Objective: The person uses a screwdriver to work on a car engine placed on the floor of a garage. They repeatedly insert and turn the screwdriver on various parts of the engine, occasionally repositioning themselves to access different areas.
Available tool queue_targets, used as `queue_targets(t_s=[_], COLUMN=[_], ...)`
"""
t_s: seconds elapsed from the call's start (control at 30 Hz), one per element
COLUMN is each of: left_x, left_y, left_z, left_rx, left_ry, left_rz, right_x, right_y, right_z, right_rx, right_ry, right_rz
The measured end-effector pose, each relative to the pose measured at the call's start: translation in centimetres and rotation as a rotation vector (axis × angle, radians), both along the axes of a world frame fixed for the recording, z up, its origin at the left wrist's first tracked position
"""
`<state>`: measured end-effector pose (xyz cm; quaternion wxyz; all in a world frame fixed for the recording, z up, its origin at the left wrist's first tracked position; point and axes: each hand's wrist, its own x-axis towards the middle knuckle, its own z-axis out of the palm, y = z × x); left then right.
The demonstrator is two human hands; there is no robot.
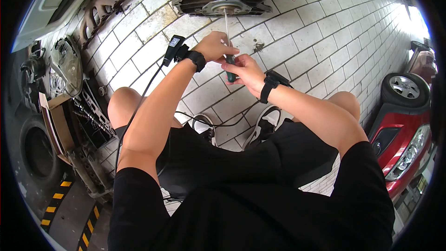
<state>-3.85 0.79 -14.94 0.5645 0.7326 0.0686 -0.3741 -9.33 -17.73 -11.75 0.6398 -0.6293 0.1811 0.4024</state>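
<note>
A screwdriver (230,59) with a dark green handle and a long metal shaft points away from me. Its far end meets the round hub at the centre of a greasy engine block (190,7); the exact contact at the tip is too small to make out. My left hand (214,46) closes its fingers around the shaft near the top of the handle. Lower down, the handle is gripped between the thumb and fingers of my right hand (247,72). Black straps with small devices sit on both wrists, and a black cable (146,86) runs along my left arm.
White tiles (306,42) cover the floor under my shoes (267,123). On the left lie a rusty manifold (95,16), a headlight unit (66,62), a cardboard box (58,121) and a tire (39,146). A red car front (399,148) and a wheel (404,88) are at right.
</note>
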Motion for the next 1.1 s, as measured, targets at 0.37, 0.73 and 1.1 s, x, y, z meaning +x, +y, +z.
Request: queue_targets(t_s=[0.37, 0.73, 1.1], left_x=[0.2, 0.5, 0.1], left_y=[1.2, 0.7, 0.3], left_z=[1.9, 1.5, 1.9], left_rx=[-0.086, -0.183, 0.038], left_ry=[0.124, 0.178, 0.108], left_rz=[-0.144, -0.08, -0.077], right_x=[0.5, 0.2, 0.6], right_y=[-0.9, -1.2, -0.7], right_z=[-0.2, -0.8, 0.8], right_rx=[0.193, 0.231, 0.141], right_ry=[0.174, 0.117, 0.108], right_rz=[0.018, 0.019, 0.124])
